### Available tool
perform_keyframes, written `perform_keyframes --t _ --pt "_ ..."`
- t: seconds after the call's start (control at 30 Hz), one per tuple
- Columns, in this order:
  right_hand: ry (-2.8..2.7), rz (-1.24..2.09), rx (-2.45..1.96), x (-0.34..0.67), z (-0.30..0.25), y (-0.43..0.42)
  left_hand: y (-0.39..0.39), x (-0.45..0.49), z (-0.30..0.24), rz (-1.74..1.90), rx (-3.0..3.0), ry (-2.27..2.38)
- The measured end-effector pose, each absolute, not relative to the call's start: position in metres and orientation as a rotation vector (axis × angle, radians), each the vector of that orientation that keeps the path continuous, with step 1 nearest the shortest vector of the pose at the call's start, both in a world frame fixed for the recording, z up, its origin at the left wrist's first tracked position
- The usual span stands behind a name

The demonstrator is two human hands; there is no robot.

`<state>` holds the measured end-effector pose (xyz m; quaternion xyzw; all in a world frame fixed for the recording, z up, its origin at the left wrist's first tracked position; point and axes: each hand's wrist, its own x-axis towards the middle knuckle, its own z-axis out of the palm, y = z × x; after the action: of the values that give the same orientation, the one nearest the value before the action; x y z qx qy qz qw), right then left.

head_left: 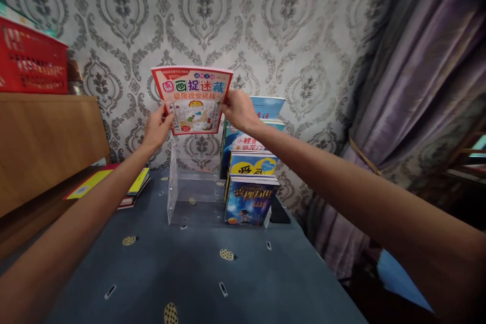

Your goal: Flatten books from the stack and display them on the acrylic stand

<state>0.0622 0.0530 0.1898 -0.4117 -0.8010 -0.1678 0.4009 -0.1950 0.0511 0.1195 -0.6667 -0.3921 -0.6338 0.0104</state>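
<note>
A thin red-bordered picture book (195, 98) is held upright in the air, its colourful cover facing me. My left hand (157, 126) pinches its lower left edge, while my right hand (240, 110) grips the right edge. Below it stands a clear plastic stepped book rack (197, 212); no books show on the rack's left part. Several books stand in tiers on the right part. In front is a dark blue book (250, 202), and behind it a yellow and blue book (252, 163). Taller blue books rise at the back, partly hidden by my right hand and wrist.
A stack of books (138, 187) lies on the blue patterned tablecloth (190, 268) at the left, partly behind my left forearm. A red basket (32, 55) sits on a wooden cabinet (49, 147). A dark flat object (280, 212) lies right of the rack. Purple curtains (379, 111) hang at the right.
</note>
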Motion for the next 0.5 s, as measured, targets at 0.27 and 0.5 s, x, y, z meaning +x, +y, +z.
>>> perform_keyframes --t 0.27,0.5 --pt "-2.07 -0.4 -1.216 0.063 0.183 0.047 0.069 -0.2 0.094 -2.107 -2.21 -1.306" --pt "-2.069 -0.393 -1.163 0.061 0.188 0.054 0.076 -0.204 0.103 -2.038 -2.301 -1.433"
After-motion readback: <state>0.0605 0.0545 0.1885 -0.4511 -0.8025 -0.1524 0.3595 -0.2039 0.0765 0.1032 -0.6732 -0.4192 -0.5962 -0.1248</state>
